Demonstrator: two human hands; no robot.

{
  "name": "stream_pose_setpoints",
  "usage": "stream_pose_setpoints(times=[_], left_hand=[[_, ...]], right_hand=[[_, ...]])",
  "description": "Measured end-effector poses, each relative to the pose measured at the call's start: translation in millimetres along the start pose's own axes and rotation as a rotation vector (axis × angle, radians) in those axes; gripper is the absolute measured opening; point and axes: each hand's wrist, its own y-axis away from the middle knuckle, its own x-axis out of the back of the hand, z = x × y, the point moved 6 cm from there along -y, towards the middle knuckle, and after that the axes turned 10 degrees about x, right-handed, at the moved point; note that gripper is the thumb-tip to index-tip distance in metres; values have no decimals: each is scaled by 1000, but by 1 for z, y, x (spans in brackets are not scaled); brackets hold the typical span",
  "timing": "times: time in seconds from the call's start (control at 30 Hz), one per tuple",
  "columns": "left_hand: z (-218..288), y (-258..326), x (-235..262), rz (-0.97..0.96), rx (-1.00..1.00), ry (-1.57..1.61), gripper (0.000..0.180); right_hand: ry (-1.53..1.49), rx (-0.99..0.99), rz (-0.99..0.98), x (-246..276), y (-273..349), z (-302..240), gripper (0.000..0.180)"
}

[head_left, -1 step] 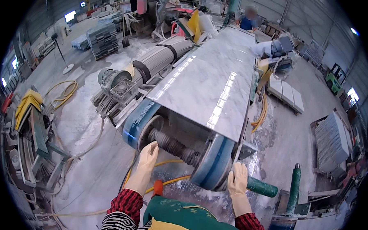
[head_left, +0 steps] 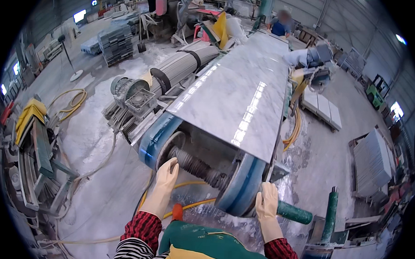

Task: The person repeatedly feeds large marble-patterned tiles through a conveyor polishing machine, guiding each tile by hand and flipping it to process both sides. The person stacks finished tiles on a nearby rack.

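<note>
A long, glossy, white-grey marble slab (head_left: 232, 91) lies on a conveyor and reaches away from me. At its near end are two blue belts, the left belt (head_left: 157, 139) and the right belt (head_left: 243, 184), joined by a dirty ribbed roller shaft (head_left: 199, 167). My left hand (head_left: 167, 171), in a cream rubber glove, is raised just below the left belt and the shaft, fingers extended and holding nothing visible. My right hand (head_left: 267, 199), gloved alike, is beside the outer side of the right belt, near a green roller (head_left: 295, 212). Its fingers are up, with nothing visible in them.
A motor (head_left: 129, 89) and bundled strips (head_left: 187, 64) line the conveyor's left side. Yellow hoses (head_left: 192, 204) cross the wet floor by my feet. Stacked slabs (head_left: 373, 157) stand at right. A person (head_left: 280, 26) is at the slab's far end.
</note>
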Motion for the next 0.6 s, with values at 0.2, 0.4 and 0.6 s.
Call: stream_pose_setpoints(times=[0.2, 0.4, 0.6], left_hand=[[44, -68, 22, 63, -407, -381, 43], [45, -135, 27, -173, -475, -658, 60], [59, -190, -1, -252, -379, -786, 88]], right_hand=[[157, 3, 31, -50, -79, 19, 48], [187, -97, 19, -96, -111, 30, 54], [59, -163, 17, -83, -128, 7, 52]])
